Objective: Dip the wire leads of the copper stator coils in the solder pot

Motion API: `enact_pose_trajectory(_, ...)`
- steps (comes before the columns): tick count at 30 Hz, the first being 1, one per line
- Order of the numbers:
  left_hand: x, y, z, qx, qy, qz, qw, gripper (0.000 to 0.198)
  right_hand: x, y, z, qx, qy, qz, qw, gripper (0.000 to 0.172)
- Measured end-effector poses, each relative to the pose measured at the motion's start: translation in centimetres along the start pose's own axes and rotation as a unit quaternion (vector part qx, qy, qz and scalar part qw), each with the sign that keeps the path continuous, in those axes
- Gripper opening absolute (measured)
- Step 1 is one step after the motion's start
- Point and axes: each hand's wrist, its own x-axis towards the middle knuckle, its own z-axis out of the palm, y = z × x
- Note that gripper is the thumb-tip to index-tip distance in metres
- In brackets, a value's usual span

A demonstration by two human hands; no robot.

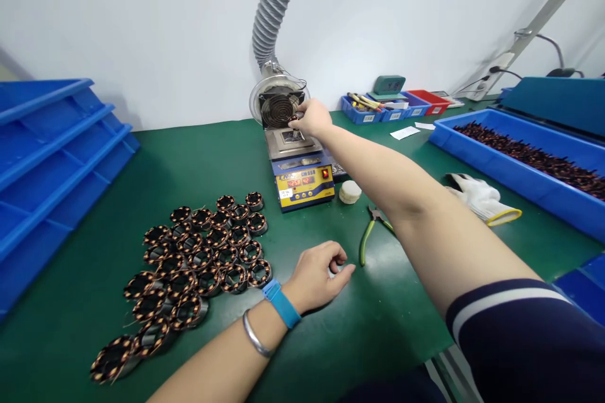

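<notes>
My right hand (314, 118) is stretched out over the solder pot (285, 143), its fingers pinched on a small wire-wound motor stator (293, 121). That stator is mostly hidden by the fingers and sits just above the pot's shiny square opening. The yellow front panel (305, 186) of the pot shows lit red digits. Resting on the green table, my left hand (316, 277) holds nothing; its fingers are loosely bent and the thumb stands apart. Left of it lie several copper-wound stators (208, 258), grouped closely on the table.
Green-handled cutters (367, 240) and round whitish pads (350, 192) lie right of the pot. A fume fan (280, 110) with a grey hose (276, 6) stands behind. Blue crates (57, 170) are stacked left; a blue bin (520, 167) and white gloves (479, 195) are right.
</notes>
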Motion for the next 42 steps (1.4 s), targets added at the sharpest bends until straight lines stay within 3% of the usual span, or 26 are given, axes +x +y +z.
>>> enact_pose_trajectory(16, 0.0, 0.1, 0.0, 0.002, -0.003, -0.010, 1.000, 0.013, -0.8, -0.6, 0.6, -0.083, -0.009, -0.024, 0.996, 0.035)
enact_pose_trajectory(24, -0.1, 0.1, 0.0, -0.001, -0.003, -0.011, 1.000, 0.013, -0.1, -0.9, 0.2, -0.063, -0.001, -0.016, 0.998, 0.041)
enact_pose_trajectory(32, -0.1, 0.0, 0.0, -0.001, 0.000, -0.005, 1.000, 0.013, -0.7, -0.7, 0.6, -0.075, -0.004, -0.022, 0.997, 0.035)
enact_pose_trajectory(38, -0.1, 0.0, 0.0, 0.000, 0.002, -0.002, 1.000, 0.013, -0.5, -0.7, -2.0, 0.043, 0.009, 0.019, 0.999, 0.035)
enact_pose_trajectory(42, 0.4, -0.2, -0.2, 0.013, 0.005, 0.009, 1.000, 0.015, -3.1, -0.2, -5.5, 0.205, -0.044, 0.095, 0.973, 0.024)
